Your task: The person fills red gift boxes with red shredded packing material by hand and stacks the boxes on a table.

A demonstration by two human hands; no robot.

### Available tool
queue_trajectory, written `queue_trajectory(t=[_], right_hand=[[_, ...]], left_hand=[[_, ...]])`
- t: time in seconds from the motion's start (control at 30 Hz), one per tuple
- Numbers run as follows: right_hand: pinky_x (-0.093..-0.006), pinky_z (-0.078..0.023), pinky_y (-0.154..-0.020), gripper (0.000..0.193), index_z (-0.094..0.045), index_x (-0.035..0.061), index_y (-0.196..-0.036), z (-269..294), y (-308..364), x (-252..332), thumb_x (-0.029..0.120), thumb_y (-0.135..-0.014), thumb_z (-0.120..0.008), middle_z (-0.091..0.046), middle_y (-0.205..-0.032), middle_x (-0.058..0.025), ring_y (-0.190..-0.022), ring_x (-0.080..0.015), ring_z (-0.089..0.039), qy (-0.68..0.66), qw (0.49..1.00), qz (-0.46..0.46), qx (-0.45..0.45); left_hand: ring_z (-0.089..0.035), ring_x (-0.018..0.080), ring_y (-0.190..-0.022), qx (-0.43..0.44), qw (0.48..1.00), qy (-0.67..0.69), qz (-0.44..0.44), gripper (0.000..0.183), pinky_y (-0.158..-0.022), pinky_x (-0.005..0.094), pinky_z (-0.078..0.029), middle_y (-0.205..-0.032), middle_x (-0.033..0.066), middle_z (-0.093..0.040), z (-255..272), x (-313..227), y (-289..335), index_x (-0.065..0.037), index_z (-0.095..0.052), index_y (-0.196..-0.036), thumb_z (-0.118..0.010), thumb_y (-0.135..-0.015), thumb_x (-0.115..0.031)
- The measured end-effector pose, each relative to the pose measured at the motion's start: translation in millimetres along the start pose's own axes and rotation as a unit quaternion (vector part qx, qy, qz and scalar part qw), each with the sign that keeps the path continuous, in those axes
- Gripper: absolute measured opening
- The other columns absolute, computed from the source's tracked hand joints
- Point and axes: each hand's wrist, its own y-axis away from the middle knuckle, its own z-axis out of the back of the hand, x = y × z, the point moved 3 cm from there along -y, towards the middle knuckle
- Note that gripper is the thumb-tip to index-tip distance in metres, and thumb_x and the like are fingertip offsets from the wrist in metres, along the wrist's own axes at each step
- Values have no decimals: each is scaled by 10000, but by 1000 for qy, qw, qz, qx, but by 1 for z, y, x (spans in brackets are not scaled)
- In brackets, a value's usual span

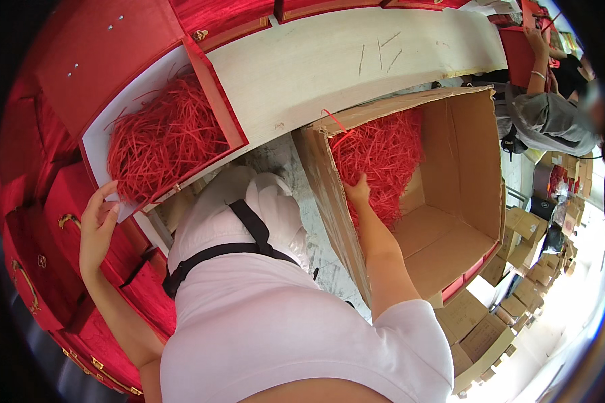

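Observation:
My right hand reaches into a large cardboard carton and touches the red shredded paper heaped along its left side. Its thumb points up, while the other fingers are mostly hidden in the strands. At the left, my left hand is raised at the near corner of a red gift box, fingers apart, by the white lining. A thick nest of red shredded paper fills that box. Its red lid panel stands open on the far left side.
A pale board with scratched marks runs behind the box and carton. More red boxes with gold fittings stack up at the left. Another person handles a red box at the far right. Several brown cartons lie along the right.

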Motion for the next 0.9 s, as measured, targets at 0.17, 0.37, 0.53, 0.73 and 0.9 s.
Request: queue_trajectory(t=[0.17, 0.37, 0.53, 0.73, 0.9], right_hand=[[-544, -398, -864, 1066, -173, 178, -1383, 76, 27, 56, 516, -566, -769, -230, -1368, -217, -1223, -425, -303, 170, 953, 70, -242], [-508, -306, -972, 1254, 17, 142, -1417, -34, -12, 24, 515, -538, -796, -139, -1446, -174, -1312, -330, -199, -136, 939, -78, 306], [-348, -452, -807, 523, -461, 43, -1215, -68, 12, -1, 155, -736, -640, -563, -1098, -136, -944, -257, -556, -281, 921, 15, 270], [-290, -454, -718, 335, -540, 37, -1119, 101, 68, 16, 32, -787, -589, -599, -932, -32, -841, -136, -556, -327, 919, 117, 187], [-372, -472, -841, 486, -418, 84, -1250, 214, 109, 11, -11, -799, -574, -531, -1152, -77, -1039, -210, -528, -558, 814, 145, 70]], left_hand=[[-508, 95, -891, -32, 999, -29, -11, 363, -836, 232, -407, -1141, 49, -517, -14, 5, 21, -10, -465, -1216, -477, -853, 2], [-514, 132, -965, -30, 1000, -1, 2, 337, -892, 260, -386, -1149, 60, -518, -31, -3, 51, 5, -468, -1200, -467, -864, -16], [-518, 148, -971, -67, 997, 41, 19, 320, -901, 269, -382, -1139, 67, -520, -38, -8, 73, 6, -474, -1189, -455, -871, -22], [-525, 154, -981, -25, 993, 85, -81, 294, -888, 272, -394, -1102, 83, -542, -70, -25, 52, 22, -495, -1150, -469, -861, -27], [-558, 164, -963, 46, 981, 89, -166, 287, -860, 294, -426, -1078, 86, -569, -126, -81, 18, -1, -528, -1115, -494, -831, -21]])
